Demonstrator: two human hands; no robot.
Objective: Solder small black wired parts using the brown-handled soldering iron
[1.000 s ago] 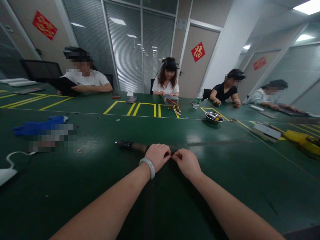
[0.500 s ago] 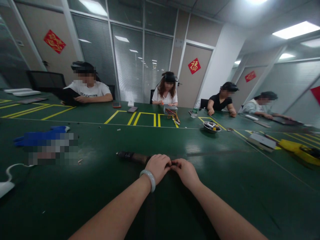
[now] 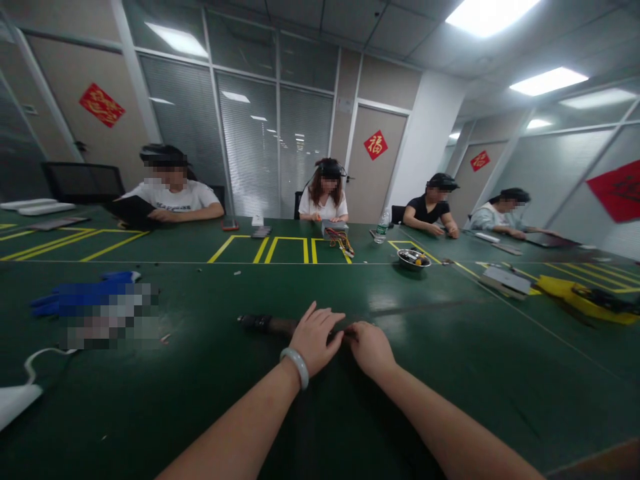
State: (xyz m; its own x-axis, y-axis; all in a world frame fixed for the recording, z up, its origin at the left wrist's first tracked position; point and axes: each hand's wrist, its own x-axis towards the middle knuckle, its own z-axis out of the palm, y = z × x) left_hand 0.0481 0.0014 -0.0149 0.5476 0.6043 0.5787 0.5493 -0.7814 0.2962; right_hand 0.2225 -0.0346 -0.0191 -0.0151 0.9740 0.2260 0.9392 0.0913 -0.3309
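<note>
A long dark tool (image 3: 270, 325) lies on the green table, its narrow metal tip pointing left. It looks like an electric screwdriver, though its right end is hidden under my hands. My left hand (image 3: 316, 339), with a pale bangle at the wrist, rests over its right part with fingers stretched and thumb apart. Close by on the right, my right hand (image 3: 371, 348) is closed in a pinch at the tool's right end. What lies between those fingertips is too small and hidden to make out.
Blue gloves (image 3: 85, 293) lie at left beside a blurred patch, with a white corded device (image 3: 17, 403) nearer. Further back are a metal bowl (image 3: 414, 260) of small parts, a water bottle (image 3: 382, 227), a wired metal box (image 3: 335, 230) and a yellow object (image 3: 580, 300). Several people sit opposite.
My left fingers have lifted and straightened from their curled hold on the tool. The right hand keeps its pinch, slightly turned. The view has tilted up and a little right.
</note>
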